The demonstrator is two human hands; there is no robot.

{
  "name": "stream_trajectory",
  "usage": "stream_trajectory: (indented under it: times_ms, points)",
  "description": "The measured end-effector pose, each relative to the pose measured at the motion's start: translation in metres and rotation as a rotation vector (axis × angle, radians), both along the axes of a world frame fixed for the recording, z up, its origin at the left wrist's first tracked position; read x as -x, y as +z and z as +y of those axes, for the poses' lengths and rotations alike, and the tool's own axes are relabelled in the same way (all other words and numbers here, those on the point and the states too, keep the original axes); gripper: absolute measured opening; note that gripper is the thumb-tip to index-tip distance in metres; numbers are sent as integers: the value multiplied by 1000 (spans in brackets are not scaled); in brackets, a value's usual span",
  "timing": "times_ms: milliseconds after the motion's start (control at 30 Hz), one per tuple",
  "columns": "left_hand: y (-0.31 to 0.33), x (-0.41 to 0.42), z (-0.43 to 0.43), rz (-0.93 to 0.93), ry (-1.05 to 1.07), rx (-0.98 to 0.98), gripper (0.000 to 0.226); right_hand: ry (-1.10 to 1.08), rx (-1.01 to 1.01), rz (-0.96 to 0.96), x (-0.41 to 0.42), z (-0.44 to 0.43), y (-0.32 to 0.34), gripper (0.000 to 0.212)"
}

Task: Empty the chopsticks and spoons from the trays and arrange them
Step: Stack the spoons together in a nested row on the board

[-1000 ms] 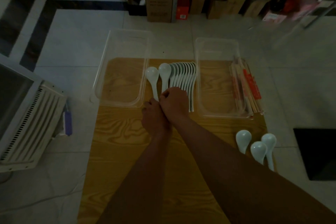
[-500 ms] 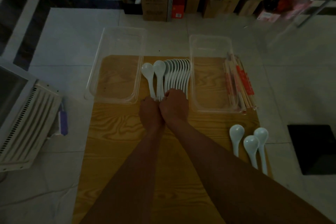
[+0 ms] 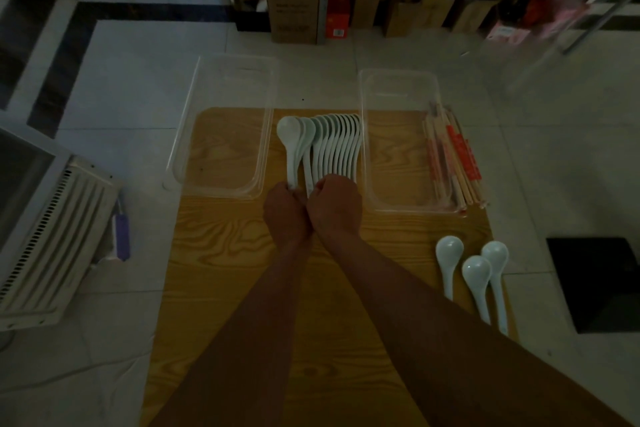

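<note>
A row of several white spoons lies side by side on the wooden table, between two clear plastic trays, the left tray and the right tray. My left hand grips the handle of the leftmost spoon. My right hand is curled over the handle ends of the row, pressed against my left hand. A bundle of paper-wrapped chopsticks lies along the right tray's right side. Three more white spoons lie at the table's right edge.
Both trays look empty. A white vented appliance stands on the floor at the left, with a purple object beside it. Cardboard boxes and shelves line the far wall. A black mat lies on the floor at the right.
The two leftmost spoons, apart before, now lie close to the row and overlap. My hands stay together at the handle ends.
</note>
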State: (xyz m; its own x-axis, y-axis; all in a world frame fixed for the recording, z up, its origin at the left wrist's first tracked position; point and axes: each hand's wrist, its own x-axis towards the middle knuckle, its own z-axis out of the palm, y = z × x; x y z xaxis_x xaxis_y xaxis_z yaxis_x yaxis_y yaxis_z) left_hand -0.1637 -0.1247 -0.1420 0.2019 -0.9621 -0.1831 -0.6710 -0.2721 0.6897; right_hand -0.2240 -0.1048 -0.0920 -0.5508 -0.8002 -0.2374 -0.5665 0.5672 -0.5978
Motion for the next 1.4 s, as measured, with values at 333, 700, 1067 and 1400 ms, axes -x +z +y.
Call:
stream_trajectory:
  times_ms: [333,700,1067,1400]
  points:
    - [2,3,-5,-320,-119,-69,29,-27,-11,28,-5,-3,-6,17]
    - [2,10,2,-427,-189,-35,36,10,-15,52,1,1,-5,16]
    - [-1,13,-12,-574,-221,-48,34,31,-23,27,7,1,-4,14]
    - [-4,10,-10,-501,-240,-57,52,37,-26,3,5,-1,-7,13]
